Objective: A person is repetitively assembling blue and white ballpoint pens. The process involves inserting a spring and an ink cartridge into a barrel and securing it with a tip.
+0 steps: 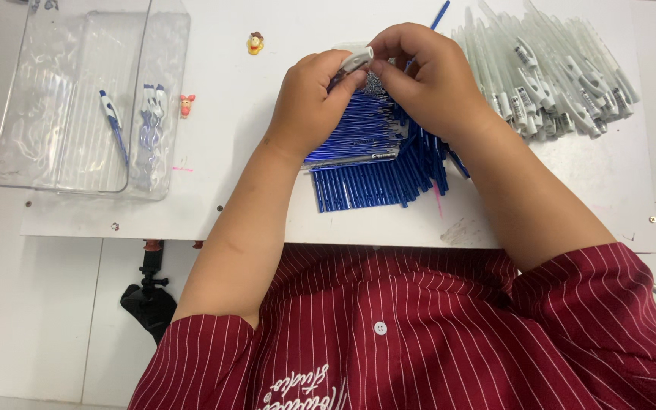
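Over the middle of the desk (229,205), my left grip (314,99) pinched a white pen cap (356,58) with its long axis pointing right toward my right grip (427,76), closed on a blue refill (436,17) angled toward the far edge, above the blue pile (373,163).

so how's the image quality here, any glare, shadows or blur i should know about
Head view: even, bright light; the white table is nearly washed out. The left hand casts a soft shadow to its left. The clear tray shows patchy glare. The white pen part between the hands, with the right hand, is slightly soft. The table edges bow a little from the wide lens.
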